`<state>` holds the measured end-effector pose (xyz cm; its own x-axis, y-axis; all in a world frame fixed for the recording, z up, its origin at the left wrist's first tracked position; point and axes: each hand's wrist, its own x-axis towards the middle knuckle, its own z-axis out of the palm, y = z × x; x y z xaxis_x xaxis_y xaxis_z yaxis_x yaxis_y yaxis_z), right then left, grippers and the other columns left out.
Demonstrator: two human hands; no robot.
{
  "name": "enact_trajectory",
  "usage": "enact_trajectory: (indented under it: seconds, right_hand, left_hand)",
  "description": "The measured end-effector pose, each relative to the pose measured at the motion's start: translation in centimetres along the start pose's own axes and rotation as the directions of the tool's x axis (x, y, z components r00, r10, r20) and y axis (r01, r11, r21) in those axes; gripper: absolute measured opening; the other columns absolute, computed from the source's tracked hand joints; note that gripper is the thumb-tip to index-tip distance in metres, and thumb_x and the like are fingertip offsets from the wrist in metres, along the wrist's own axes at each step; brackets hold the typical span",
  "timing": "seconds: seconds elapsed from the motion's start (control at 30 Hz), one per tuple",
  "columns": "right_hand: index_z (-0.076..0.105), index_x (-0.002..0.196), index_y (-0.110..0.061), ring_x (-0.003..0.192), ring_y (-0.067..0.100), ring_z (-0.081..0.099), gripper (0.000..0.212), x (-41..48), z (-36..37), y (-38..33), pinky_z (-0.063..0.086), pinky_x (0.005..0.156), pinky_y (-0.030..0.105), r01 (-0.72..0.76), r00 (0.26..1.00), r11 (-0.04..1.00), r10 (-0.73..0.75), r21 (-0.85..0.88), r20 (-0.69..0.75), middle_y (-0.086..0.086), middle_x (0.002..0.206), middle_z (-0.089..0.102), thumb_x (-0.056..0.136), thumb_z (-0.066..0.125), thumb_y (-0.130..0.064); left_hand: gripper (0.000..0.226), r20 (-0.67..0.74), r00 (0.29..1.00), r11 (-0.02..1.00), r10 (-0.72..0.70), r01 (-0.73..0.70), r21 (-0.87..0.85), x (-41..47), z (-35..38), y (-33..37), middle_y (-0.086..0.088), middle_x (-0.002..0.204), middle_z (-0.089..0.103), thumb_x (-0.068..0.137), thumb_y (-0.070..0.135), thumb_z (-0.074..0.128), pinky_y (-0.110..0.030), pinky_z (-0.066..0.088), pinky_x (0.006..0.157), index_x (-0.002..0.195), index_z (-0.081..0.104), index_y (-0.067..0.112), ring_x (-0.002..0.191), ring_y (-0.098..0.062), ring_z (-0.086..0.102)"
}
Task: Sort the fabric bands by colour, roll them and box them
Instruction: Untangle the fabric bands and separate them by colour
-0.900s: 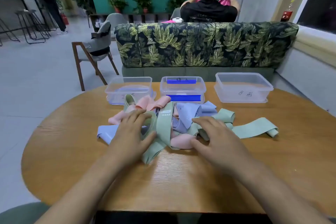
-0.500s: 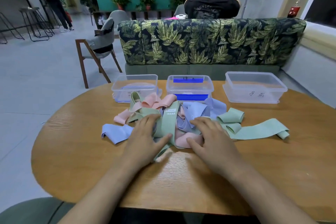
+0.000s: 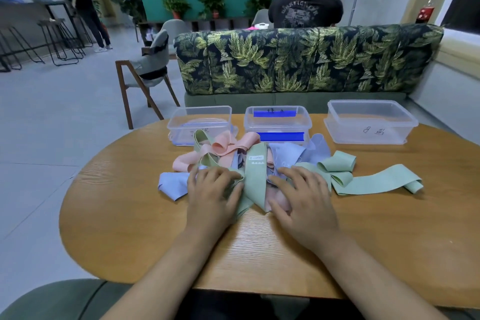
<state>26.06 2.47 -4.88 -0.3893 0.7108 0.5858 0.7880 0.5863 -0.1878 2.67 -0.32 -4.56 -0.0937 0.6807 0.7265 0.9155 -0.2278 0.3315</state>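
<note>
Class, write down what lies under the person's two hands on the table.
The left hand and right hand rest on tangled green, pink and blue bands. The parts directly beneath the palms are hidden.

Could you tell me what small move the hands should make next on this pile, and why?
Probably pinch the labelled green band with the right hand and draw it out. It lies on top of the mixed pile, between the hands, and the left hand rests on the pile, so it could hold the other bands down.
</note>
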Motion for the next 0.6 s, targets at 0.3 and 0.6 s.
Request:
enact_trajectory:
  seconds: [0.3, 0.6]
  right_hand:
    - [0.068, 0.132, -0.036, 0.137, 0.025, 0.053, 0.049, 0.0, 0.3, -0.6, 0.032, 0.118, 0.061, 0.143, 0.990, 0.987, -0.143, -0.069, -0.004, -0.012, 0.140, 0.062, 0.092, 0.066, -0.063]
    - [0.076, 0.113, -0.028, 0.099, 0.018, 0.064, 0.014, -0.1, -0.2, -0.2, 0.044, 0.103, 0.045, 0.246, 0.948, 0.961, -0.211, 0.128, -0.238, -0.014, 0.107, 0.071, 0.101, 0.070, -0.027]
  left_hand:
    - [0.007, 0.029, 0.979, 0.969, 0.200, -0.193, -0.157, -0.5, -1.3, 1.7, 0.005, 0.123, 0.070, 0.101, 0.021, 0.070, -0.049, 0.037, 0.115, 0.100, 0.071, 0.015, 0.123, -0.019, 0.059]
    - [0.058, 0.306, 0.951, 0.967, 0.034, 0.046, -0.249, -1.4, -2.2, 2.1, 0.021, 0.130, 0.057, 0.093, 0.056, 0.074, -0.018, 0.042, 0.102, 0.141, 0.054, 0.030, 0.123, -0.001, 0.052]
